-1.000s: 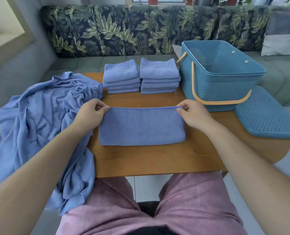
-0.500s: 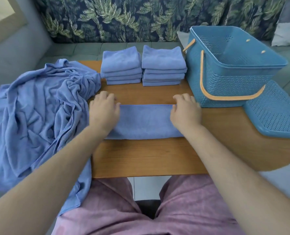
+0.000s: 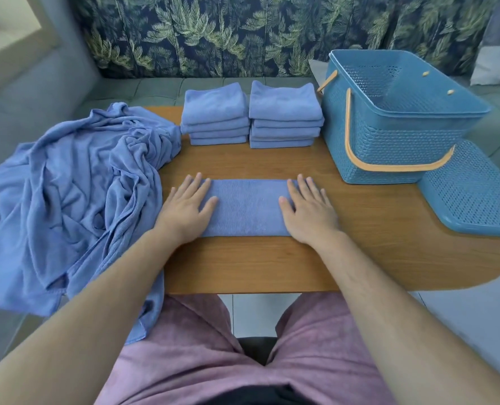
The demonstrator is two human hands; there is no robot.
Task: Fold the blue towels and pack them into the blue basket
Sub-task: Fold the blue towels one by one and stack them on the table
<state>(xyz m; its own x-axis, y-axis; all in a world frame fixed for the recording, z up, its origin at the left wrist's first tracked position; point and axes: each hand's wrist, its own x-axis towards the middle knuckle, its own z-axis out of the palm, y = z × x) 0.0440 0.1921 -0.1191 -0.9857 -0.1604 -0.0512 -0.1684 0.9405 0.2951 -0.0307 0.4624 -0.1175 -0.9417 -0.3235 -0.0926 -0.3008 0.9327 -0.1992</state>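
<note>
The left hand [image 3: 186, 210] and the right hand [image 3: 308, 210] are lying palm-down with fingers spread, gripping nothing, each pressing one end of a folded blue towel [image 3: 247, 207] at the frame's centre. The towel's long axis is running left to right, parallel to the near edge of the wooden table [image 3: 272, 264]. Two stacks of folded towels [image 3: 253, 115] are sitting above it. The empty blue basket [image 3: 395, 118] is standing at upper right, its lid [image 3: 471, 191] beside it. A heap of unfolded towels [image 3: 76, 194] is draping over the left edge. A leaf-patterned sofa [image 3: 228, 33] is filling the top.
</note>
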